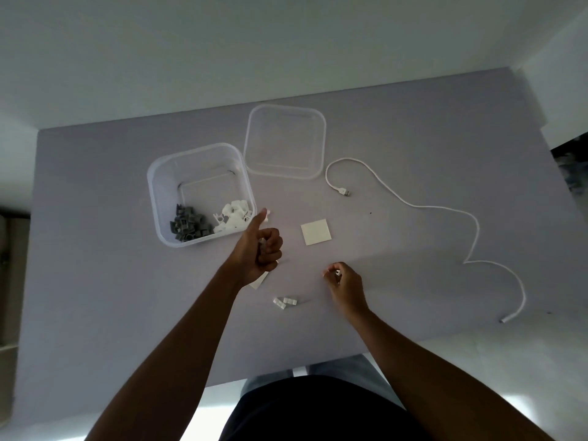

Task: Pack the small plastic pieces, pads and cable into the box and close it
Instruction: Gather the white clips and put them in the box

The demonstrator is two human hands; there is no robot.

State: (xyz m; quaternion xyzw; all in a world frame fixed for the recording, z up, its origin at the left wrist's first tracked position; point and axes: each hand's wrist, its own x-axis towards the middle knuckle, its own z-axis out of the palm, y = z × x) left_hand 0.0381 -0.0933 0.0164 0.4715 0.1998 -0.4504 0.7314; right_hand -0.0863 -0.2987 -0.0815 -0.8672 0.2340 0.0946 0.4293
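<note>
Box: I've got the clear plastic box [201, 195] open near the tabletop's far left part, square with rounded corners, and the load sits against its near wall.
Grey pieces: a heap of small grey clips [189, 226] in the box's near left corner.
White pieces: a pile of white clips [234, 215] right beside them, in the near right corner.
Lid: the clear lid [285, 141] lies flat just beyond and right of the box, almost touching its far right corner.
Left hand: my left hand [260, 251] hovers just beside the box's near right corner, fingers curled into a fist around small white pieces, thumb pointing at the box.
Right hand: my right hand [344, 284], near the middle of the tabletop, pinches one small white clip [338, 273] at its fingertips.
Pads: one pale square pad [316, 232] lies flat at the centre; another white pad [260, 280] peeks out under my left wrist.
Loose pieces: a few white clips [284, 302] lie between my forearms.
Cable: the white USB cable [445, 214] snakes along the right side, plug end near the lid.
Surface: a matte lilac tabletop [111, 281], smooth, with a pale wall beyond its far edge.
</note>
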